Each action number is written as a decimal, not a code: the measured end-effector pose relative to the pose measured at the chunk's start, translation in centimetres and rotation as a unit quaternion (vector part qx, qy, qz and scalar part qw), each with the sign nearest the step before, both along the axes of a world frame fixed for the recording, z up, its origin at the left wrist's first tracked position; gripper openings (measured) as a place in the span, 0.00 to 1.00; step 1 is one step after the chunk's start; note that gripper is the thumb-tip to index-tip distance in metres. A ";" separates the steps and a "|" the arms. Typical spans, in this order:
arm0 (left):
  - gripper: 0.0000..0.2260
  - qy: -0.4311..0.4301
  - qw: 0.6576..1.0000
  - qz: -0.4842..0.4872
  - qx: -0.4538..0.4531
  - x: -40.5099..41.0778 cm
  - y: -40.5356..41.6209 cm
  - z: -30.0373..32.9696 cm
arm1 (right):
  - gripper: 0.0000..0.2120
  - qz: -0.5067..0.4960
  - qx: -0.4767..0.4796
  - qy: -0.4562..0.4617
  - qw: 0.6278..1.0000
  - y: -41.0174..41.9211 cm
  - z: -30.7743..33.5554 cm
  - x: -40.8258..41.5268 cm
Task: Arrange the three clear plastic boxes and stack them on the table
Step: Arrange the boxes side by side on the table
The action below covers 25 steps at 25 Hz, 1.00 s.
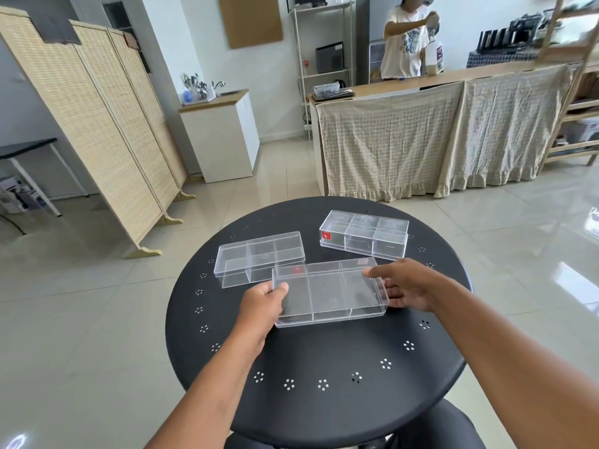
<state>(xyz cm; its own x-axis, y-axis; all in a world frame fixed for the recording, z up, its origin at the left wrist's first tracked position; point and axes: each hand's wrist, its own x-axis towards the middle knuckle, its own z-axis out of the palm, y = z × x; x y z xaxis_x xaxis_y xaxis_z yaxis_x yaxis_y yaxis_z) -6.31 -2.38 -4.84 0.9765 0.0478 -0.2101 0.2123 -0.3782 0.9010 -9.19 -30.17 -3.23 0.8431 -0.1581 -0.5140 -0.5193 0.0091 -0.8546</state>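
Three clear plastic boxes on a round black table (324, 358) with rings of small holes near its rim. I see each box as a shallow, lidded rectangle split by inner walls into compartments. The near box (329, 293) sits at the table's centre, its long side running left to right, tilted slightly, with a red sticker showing through near its far left corner. My left hand (264, 307) grips its left end, thumb on the lid and fingers below; my right hand (408, 288) holds the right end, thumb stretched over the far right corner and fingers spread against the side wall. Whether the box rests on the table or is lifted just off it, I cannot tell. The left box (259, 258) lies behind and to the left, its near right corner overlapped in view by the near box. The far box (364, 234) lies well apart toward the far right edge, a red sticker on its left end wall
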 end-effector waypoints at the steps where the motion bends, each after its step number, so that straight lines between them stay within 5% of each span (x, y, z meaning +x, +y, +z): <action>1: 0.04 -0.008 1.000 -0.001 -0.024 0.0 0.3 0.3 | 0.13 -0.004 0.006 -0.018 1.000 0.0 0.1 -0.1; 2: 0.05 -0.011 0.999 -0.010 -0.050 0.2 0.6 0.5 | 0.14 -0.011 0.011 -0.044 0.999 0.1 0.4 -0.3; 4: 0.25 -0.013 0.996 -0.036 -0.077 0.6 1.4 1.0 | 0.15 -0.020 0.015 -0.099 0.995 0.0 1.5 -0.3; 7: 0.32 -0.080 0.995 -0.059 0.011 0.6 1.9 2.3 | 0.23 -0.016 0.010 -0.151 0.988 0.1 3.0 -0.2; 11: 0.28 -0.133 0.984 -0.028 0.114 -0.1 1.8 2.4 | 0.27 -0.050 0.004 -0.177 0.983 1.2 2.2 -0.1; 16: 0.16 -0.077 0.996 0.016 0.037 -1.1 2.5 1.0 | 0.01 -0.134 0.017 -0.222 0.966 2.9 -1.3 -0.7; 25: 0.11 -0.074 0.996 0.040 0.018 -1.8 3.3 -1.8 | 0.09 -0.148 -0.067 -0.239 0.957 3.8 -5.1 -1.3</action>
